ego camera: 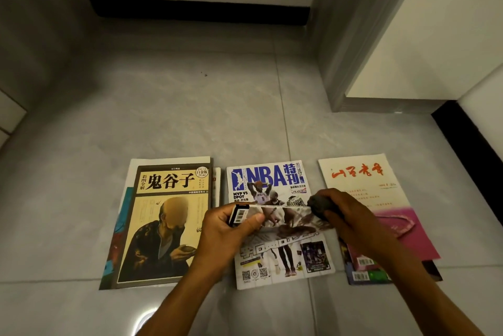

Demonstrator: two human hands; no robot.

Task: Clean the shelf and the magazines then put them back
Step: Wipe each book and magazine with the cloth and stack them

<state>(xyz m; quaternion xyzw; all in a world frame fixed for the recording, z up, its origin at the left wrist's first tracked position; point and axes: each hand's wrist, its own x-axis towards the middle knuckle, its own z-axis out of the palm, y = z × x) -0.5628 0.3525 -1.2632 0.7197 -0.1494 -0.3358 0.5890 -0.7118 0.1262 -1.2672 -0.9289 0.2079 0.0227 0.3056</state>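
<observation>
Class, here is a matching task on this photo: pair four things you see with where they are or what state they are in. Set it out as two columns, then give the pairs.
Column 1
1. yellow book
2. NBA magazine
3. pink-and-white magazine
4. dark cloth

Column 2
A. bunched in the right hand
B. lies on the left pile
C. tops the right pile
D. lies flat in the middle on the floor, under a magazine that the left hand holds

Pairs: 1-B, 2-D, 3-C, 4-A

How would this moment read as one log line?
left hand: holds magazine | right hand: wipes with dark cloth | above NBA magazine
</observation>
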